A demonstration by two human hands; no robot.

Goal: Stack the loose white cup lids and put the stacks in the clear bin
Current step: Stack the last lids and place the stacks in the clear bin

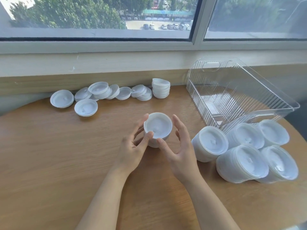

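We see both hands set around a short stack of white lids (157, 130) standing on the wooden table (66, 163), directly ahead of the wrists. The left hand (132, 146) grips the stack from its left side: the thumb tip rests on the near rim and the curled fingers wrap the far-left wall. The right hand (179, 150) is spread wide beside the stack's right side; its thumb tip touches the near lower wall, while its straight fingers stand just apart from the right wall, so we read this hand as steadying rather than gripping. Beyond the left hand, along the far table edge under the window sill (99, 63), loose lids (86, 97) lie in a row, several overlapping, and a taller finished pile (161, 88) stands beyond the fingertips of both hands at the right end of that row. To the right of the right hand, five wrapped lid stacks (245, 153) lie on their sides, touching one another. Beyond these, further right and ahead of the right hand, the clear bin (199, 87) rests on the table; no lid stacks show inside it.
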